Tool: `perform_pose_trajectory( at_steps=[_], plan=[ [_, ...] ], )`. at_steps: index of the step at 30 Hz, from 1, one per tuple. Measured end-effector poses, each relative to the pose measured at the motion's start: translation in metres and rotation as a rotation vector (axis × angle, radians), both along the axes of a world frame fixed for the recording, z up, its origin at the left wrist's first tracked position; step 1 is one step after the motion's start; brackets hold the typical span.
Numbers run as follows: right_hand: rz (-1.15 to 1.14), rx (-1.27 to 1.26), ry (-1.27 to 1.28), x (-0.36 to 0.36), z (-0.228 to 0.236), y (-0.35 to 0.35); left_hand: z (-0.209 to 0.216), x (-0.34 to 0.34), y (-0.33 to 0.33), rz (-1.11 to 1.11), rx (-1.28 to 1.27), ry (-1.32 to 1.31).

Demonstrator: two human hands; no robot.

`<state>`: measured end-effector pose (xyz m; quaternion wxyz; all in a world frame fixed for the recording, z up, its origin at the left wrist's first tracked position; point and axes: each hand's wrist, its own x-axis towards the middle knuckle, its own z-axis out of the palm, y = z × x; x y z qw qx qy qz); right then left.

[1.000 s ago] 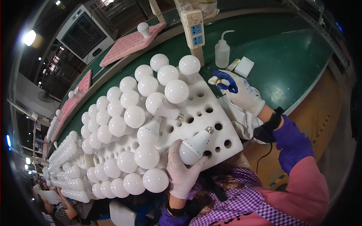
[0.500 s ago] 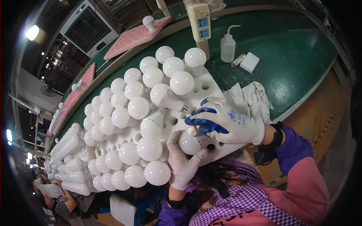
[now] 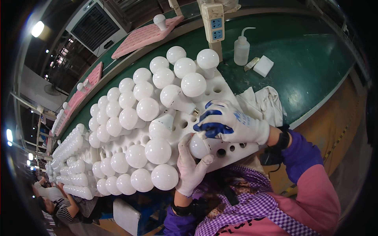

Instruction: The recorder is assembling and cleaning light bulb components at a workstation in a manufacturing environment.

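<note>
A white light bulb (image 3: 199, 147) lies tilted in my left hand (image 3: 191, 167), its dome toward the left and its base end toward the right. The gloved fingers and thumb wrap round the dome. Over the same bulb, my right hand (image 3: 215, 122), in a white glove with blue-coated fingertips, is closed in a pinch. A small pale wad, mostly hidden, shows under its fingertips against the bulb. Just beyond lie two tilted bulbs, one bulb (image 3: 177, 99) with its metal screw base showing and another bulb (image 3: 161, 125) beside it.
Several rows of bulbs (image 3: 158, 151) stand in a white foam tray (image 3: 226, 92) with round holes. On the green table (image 3: 291, 47) are a squeeze bottle (image 3: 241, 50), a white block (image 3: 263, 65), a crumpled cloth (image 3: 262, 104) and a socket post (image 3: 213, 23). Pink trays (image 3: 147, 37) lie behind; people sit far left.
My right fingers have shifted slightly over the bulb, and the pale wad is more covered now. The left hand keeps its hold. The whole view has shifted a little.
</note>
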<state>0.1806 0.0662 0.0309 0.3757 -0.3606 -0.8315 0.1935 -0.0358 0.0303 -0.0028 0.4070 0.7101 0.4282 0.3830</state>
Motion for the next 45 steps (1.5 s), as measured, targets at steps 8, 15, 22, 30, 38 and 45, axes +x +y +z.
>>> perform_pose_trajectory(
  at_steps=[8, 15, 22, 30, 38, 45],
  plan=[
    [-0.044, 0.289, -0.067, 0.006, -0.005, -0.019, -0.006, 0.004, 0.000, 0.025, -0.046, -0.079],
    [-0.083, 0.290, -0.067, 0.008, -0.010, -0.020, -0.003, 0.006, 0.002, 0.048, -0.026, -0.085],
    [-0.165, 0.233, -0.071, 0.008, -0.002, -0.024, -0.001, 0.009, 0.001, 0.040, -0.029, -0.139],
    [-0.465, 0.259, -0.186, 0.041, 0.027, -0.046, 0.011, 0.015, -0.007, 0.107, -0.154, -0.297],
    [-0.484, -0.033, 0.310, 0.023, 0.024, -0.057, 0.016, 0.021, -0.012, 0.097, -0.509, -0.801],
    [-0.536, 0.028, 0.261, 0.005, 0.026, -0.057, 0.007, 0.025, -0.016, 0.162, -0.481, -0.836]
  ],
)
